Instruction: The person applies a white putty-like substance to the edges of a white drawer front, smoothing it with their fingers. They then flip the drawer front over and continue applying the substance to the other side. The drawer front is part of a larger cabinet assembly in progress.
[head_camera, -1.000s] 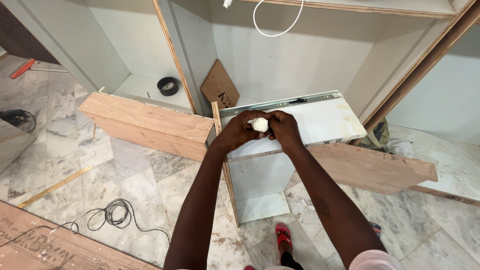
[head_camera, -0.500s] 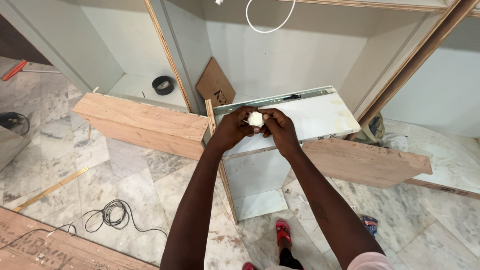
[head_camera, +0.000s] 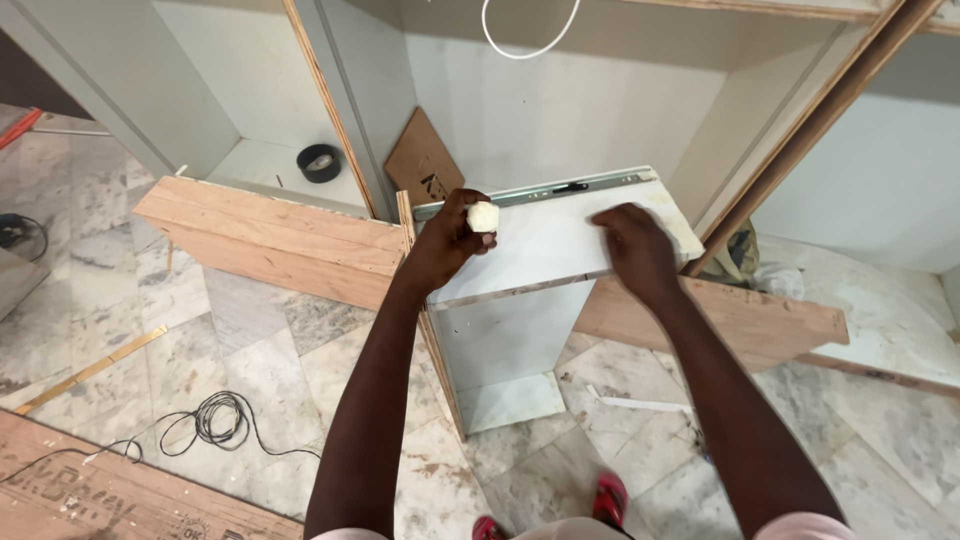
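At 12 o'clock, left hand (head_camera: 445, 240) pinches a small white block (head_camera: 483, 217), while right hand (head_camera: 632, 250) rests flat, fingers together, steadying the white drawer box (head_camera: 540, 250).

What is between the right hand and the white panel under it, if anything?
Nothing visible. The right hand lies flat on the bare white panel, near its right end. The left hand holds a small white lump over the panel's left part, apart from the right hand.

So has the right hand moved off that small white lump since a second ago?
Yes. The right hand has slid rightward along the white drawer panel, away from the white lump now held by the left hand alone.
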